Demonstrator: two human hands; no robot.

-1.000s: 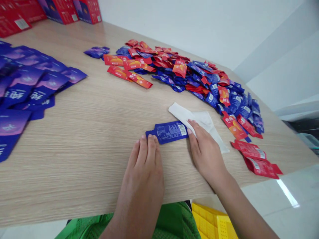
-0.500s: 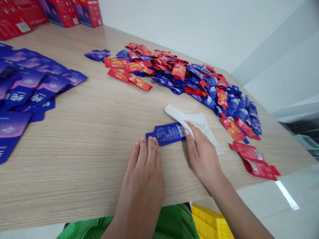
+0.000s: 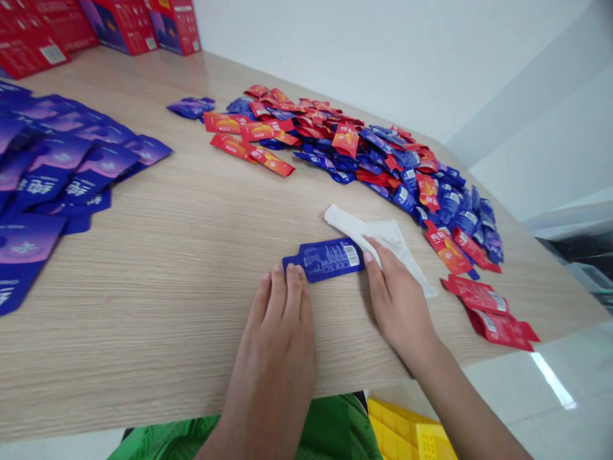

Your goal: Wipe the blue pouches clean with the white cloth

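A blue sachet (image 3: 328, 259) lies back side up on the wooden table (image 3: 172, 243), its barcode toward the right. My left hand (image 3: 280, 326) lies flat with fingers together, its fingertips pressing the sachet's narrow left end. My right hand (image 3: 397, 300) lies flat on a white cloth (image 3: 378, 233), fingertips at the sachet's right end. Neither hand grips anything.
A long heap of red and blue sachets (image 3: 383, 160) runs across the far right. Three red sachets (image 3: 488, 310) lie near the right edge. Large purple pouches (image 3: 57, 172) cover the left. Red boxes (image 3: 124, 25) stand at the back. Green and yellow crates (image 3: 373, 428) sit below the table edge.
The hands, the cloth and the blue sachet stay almost still. My right fingers slid a little onto the barcode end and back.
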